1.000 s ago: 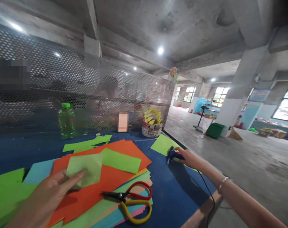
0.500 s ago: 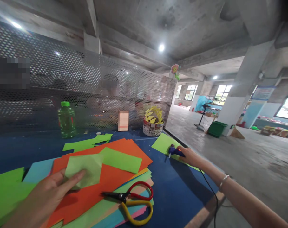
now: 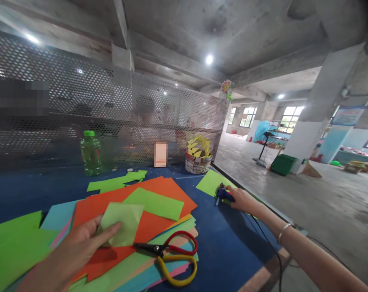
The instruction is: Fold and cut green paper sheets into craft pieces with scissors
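Note:
My left hand [image 3: 77,251] holds a pale green folded paper [image 3: 123,223] between thumb and fingers, just above a stack of orange, green, blue and pink sheets [image 3: 159,194]. My right hand [image 3: 241,199] reaches far right across the blue table [image 3: 226,243] and is closed around the handle of a blue glue gun [image 3: 223,194], which rests on a green sheet [image 3: 210,181]. Its black cord [image 3: 269,247] trails back over the table edge. Red and yellow scissors [image 3: 174,255] lie shut on the stack between my hands.
A green-capped bottle [image 3: 92,153] and a woven basket of yellow paper pieces [image 3: 198,156] stand at the back by a perforated metal screen [image 3: 111,117]. People sit behind the screen. The table edge drops to a concrete floor [image 3: 324,194] on the right.
The view has shifted slightly. My left hand and its green paper have moved a little right, toward the scissors. My right hand stays on the glue gun.

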`<state>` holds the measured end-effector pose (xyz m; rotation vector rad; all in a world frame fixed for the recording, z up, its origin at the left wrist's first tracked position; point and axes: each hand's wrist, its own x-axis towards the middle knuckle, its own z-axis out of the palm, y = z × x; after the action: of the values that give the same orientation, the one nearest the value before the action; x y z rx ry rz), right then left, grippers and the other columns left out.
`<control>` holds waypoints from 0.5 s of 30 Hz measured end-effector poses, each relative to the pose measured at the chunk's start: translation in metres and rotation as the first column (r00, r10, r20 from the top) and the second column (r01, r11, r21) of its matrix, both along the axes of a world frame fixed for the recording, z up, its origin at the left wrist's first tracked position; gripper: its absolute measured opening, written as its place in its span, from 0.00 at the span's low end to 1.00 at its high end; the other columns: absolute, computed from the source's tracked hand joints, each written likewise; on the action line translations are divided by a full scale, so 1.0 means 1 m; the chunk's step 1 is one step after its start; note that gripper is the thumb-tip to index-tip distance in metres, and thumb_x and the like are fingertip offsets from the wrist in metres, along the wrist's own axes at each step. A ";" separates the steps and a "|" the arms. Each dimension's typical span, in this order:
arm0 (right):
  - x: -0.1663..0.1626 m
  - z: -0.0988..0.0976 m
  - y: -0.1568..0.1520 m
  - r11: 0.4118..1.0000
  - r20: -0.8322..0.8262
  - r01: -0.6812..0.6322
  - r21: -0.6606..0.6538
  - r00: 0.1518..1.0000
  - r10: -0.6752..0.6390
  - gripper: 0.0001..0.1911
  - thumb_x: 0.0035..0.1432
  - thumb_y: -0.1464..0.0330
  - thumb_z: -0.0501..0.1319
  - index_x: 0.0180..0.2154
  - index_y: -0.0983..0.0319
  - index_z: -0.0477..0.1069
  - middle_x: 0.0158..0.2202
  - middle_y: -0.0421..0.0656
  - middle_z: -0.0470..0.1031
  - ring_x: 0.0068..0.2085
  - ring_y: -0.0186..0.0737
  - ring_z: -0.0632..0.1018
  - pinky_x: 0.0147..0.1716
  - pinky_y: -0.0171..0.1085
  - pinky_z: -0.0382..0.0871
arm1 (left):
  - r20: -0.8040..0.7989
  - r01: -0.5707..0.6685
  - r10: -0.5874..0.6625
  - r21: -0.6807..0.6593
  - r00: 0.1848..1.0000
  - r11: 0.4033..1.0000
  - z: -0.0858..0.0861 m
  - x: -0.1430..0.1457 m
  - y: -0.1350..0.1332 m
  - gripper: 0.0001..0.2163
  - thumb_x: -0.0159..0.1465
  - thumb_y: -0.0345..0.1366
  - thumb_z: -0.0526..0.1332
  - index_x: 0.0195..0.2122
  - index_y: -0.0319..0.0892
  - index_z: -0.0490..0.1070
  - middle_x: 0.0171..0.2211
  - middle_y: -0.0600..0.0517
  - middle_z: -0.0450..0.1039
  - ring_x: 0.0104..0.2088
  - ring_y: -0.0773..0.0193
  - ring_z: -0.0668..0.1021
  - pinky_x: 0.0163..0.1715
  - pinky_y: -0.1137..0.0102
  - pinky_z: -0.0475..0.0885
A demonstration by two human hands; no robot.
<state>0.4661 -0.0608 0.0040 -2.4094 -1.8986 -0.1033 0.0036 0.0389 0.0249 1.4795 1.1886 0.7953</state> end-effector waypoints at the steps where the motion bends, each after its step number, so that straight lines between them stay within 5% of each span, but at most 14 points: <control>1: -0.001 -0.001 0.000 1.000 -0.013 0.001 0.016 1.000 -0.001 0.16 0.64 0.64 0.59 0.52 0.63 0.67 0.50 0.47 0.71 0.46 0.45 0.76 0.45 0.49 0.72 | 0.006 0.025 -0.025 -0.010 1.000 1.000 -0.001 0.001 0.000 0.20 0.46 0.54 0.66 0.31 0.44 0.72 0.29 0.52 0.80 0.35 0.55 0.81 0.35 0.69 0.76; 5: -0.010 -0.004 -0.012 0.994 -0.073 0.015 0.112 0.997 -0.007 0.19 0.62 0.72 0.57 0.55 0.65 0.61 0.49 0.50 0.72 0.50 0.47 0.74 0.50 0.46 0.67 | 0.029 0.134 -0.133 -0.022 0.991 0.991 -0.004 0.007 -0.001 0.20 0.44 0.52 0.68 0.33 0.44 0.73 0.35 0.51 0.81 0.39 0.52 0.81 0.39 0.67 0.76; 9: -0.039 -0.007 -0.039 0.983 -0.150 -0.028 0.184 0.987 0.056 0.24 0.62 0.73 0.51 0.59 0.60 0.51 0.53 0.52 0.71 0.53 0.47 0.73 0.50 0.44 0.66 | 0.057 0.031 -0.033 0.042 0.998 0.999 0.000 0.010 -0.008 0.24 0.44 0.53 0.68 0.38 0.43 0.74 0.38 0.49 0.81 0.41 0.51 0.81 0.39 0.67 0.77; 15: -0.092 -0.017 -0.080 0.979 -0.207 -0.122 0.165 0.966 0.156 0.21 0.61 0.70 0.52 0.56 0.60 0.58 0.55 0.53 0.69 0.56 0.48 0.70 0.56 0.45 0.62 | 0.062 0.045 -0.044 -0.004 0.997 0.999 -0.002 0.001 0.006 0.24 0.42 0.52 0.70 0.37 0.43 0.73 0.35 0.50 0.81 0.35 0.52 0.81 0.37 0.65 0.78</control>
<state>0.3740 -0.1407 -0.0129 -2.0874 -1.8787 0.0256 0.0047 0.0450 0.0230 1.4614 1.1069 0.8013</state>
